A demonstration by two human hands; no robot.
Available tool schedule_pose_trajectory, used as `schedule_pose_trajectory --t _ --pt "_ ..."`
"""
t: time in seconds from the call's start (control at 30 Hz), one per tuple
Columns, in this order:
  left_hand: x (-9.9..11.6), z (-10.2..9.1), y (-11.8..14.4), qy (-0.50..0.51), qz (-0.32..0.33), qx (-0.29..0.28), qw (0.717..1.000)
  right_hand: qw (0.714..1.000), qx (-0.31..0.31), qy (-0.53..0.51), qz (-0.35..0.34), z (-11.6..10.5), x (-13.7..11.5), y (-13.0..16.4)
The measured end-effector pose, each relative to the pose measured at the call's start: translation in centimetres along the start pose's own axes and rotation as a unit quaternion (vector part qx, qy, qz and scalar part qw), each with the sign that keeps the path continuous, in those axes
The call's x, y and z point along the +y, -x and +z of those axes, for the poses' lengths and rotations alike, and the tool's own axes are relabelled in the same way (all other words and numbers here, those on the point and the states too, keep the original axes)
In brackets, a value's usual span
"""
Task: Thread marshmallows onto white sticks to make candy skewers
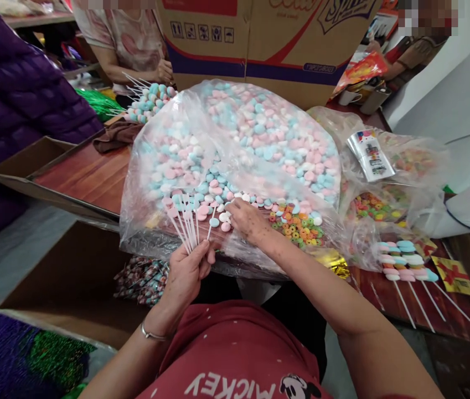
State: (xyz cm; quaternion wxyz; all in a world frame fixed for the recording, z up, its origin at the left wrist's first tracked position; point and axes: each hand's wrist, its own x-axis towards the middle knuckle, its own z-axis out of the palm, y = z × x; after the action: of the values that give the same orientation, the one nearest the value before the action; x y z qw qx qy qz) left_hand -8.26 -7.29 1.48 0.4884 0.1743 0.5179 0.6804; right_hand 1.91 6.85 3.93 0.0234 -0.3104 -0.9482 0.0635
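On the table: one clear bag (235, 138) of pink, blue, white candies
Left hand (187, 271): clenched around perhaps eight sticks (185, 224)
Right hand (247, 219): pinching a candy (227, 216), bag edge
Right: four finished skewers (404, 266); cardboard box (268, 39) behind

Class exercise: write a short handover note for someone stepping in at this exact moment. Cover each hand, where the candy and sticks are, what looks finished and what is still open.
Left hand: gripping a fan of white sticks, a few with one candy on the tip.
Right hand: fingertips in the pile of pink, blue and white candies, picking at loose ones near the stick tips.
The pile lies on a clear plastic bag on the table; coloured ring candies sit at its near edge.
Done: filled skewers lie to the right.
Left: the sticks in hand are nearly bare.
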Motion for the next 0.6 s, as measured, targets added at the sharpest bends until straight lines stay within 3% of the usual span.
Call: schedule_pose_trajectory --t 0.1,0.2,0.3,0.4,0.5,0.6 --pt "0.0 -0.4 -0.2 -0.001 -0.002 0.005 1.0 0.993 0.034 0.035 -0.108 1.2 0.6 0.8" --pt "-0.2 -0.6 -0.5 -0.006 -0.01 0.003 1.0 0.962 0.113 0.064 -0.239 2.1 1.4 3.2" --pt "-0.5 -0.5 -0.7 -0.003 -0.021 0.006 1.0 0.941 0.15 0.059 -0.298 2.5 2.3 5.5" --pt "-0.8 -0.3 -0.7 -0.005 -0.031 0.011 0.999 0.948 0.191 -0.006 -0.255 2.5 3.1 6.2" --pt "-0.8 -0.2 -0.5 -0.014 -0.033 0.011 0.999 0.958 0.231 -0.121 -0.114 2.1 3.3 5.6" --pt "-0.6 -0.3 -0.3 -0.025 -0.033 0.01 0.999 0.958 0.203 -0.202 -0.03 2.1 2.8 4.4"
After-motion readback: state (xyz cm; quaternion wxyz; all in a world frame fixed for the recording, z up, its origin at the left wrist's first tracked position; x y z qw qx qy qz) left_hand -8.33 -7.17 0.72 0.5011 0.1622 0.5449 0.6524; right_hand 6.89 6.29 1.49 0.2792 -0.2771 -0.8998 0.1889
